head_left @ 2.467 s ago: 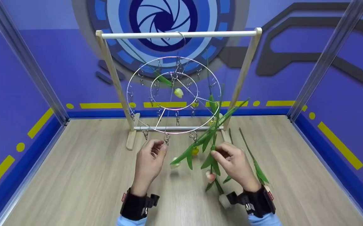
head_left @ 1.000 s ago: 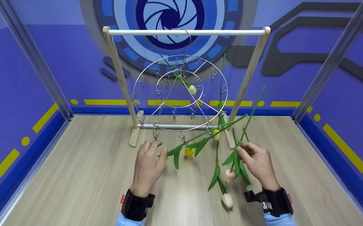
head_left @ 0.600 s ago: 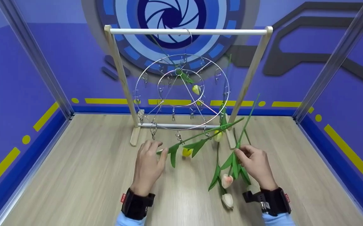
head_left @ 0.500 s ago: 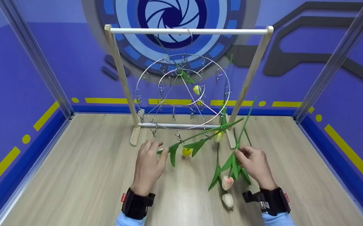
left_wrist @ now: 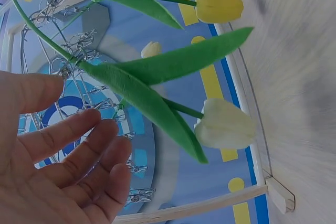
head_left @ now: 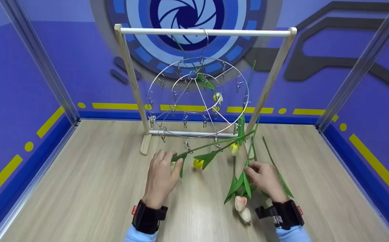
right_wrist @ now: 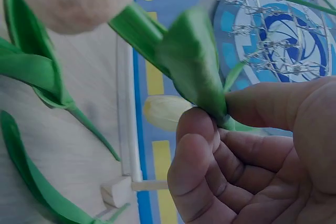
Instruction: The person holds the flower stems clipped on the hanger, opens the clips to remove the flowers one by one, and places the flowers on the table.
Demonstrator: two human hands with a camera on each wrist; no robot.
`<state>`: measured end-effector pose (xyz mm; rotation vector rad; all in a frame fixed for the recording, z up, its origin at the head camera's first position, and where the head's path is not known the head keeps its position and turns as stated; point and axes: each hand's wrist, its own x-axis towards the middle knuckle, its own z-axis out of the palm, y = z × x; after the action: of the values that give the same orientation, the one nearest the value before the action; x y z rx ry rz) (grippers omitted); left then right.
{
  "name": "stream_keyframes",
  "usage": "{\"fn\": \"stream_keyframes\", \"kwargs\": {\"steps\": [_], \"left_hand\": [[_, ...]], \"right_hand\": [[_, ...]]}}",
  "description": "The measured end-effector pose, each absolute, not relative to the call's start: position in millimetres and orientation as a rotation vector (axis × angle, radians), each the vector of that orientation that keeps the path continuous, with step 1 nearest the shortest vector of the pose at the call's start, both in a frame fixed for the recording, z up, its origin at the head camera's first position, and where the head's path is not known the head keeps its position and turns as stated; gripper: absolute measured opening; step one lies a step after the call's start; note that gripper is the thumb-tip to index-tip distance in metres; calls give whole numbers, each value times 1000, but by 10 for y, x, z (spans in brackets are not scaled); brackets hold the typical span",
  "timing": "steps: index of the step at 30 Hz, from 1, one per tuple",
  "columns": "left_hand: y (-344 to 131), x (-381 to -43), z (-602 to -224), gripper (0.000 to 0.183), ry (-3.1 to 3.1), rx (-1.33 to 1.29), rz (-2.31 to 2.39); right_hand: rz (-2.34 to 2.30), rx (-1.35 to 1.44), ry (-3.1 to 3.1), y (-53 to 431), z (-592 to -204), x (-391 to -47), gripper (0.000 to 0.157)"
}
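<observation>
Lowered pink-tipped tulip [head_left: 240, 203], pinched in right hand [head_left: 264, 177], since earlier frame; overlaps loose white tulip [head_left: 245, 215] on desk [head_left: 107, 188] in head view. Spreading left hand [head_left: 160, 178] loosely near hanging white tulip [left_wrist: 227, 125]. Can't read lettering on red strap tags [head_left: 134, 210].

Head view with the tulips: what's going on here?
A person's right hand pinches a pinkish tulip at the base of its green leaves. The left hand, relaxed, is beside a white tulip hanging from a round wire clip hanger. Yellow tulips hang there too; another white tulip lies on the pale wooden table.
</observation>
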<state>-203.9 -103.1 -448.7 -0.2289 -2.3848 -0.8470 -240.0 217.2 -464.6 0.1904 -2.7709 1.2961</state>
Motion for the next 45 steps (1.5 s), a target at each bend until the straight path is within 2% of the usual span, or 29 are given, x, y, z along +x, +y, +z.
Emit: {"fn": "stream_keyframes", "kwargs": {"steps": [17,29,38,45], "left_hand": [[-976,-2054,-4546,16,-2453,-232,-849],[-945,-2057,-4590,17,-2446,-285,-847],[-942,-2063,-4593,17,-2450,-288,-864],[-947,-2070,-4592,15,-2453,-285,-854]], "right_hand": [[1411,196,-2874,1913,-4834,-2399,11],[1266,387,-2870,1747,-4895,-2348,6],[1328,365,-2913,1678,-4901,-2335,15],[1395,333,-2966,1644,-4866,-2303,15]]}}
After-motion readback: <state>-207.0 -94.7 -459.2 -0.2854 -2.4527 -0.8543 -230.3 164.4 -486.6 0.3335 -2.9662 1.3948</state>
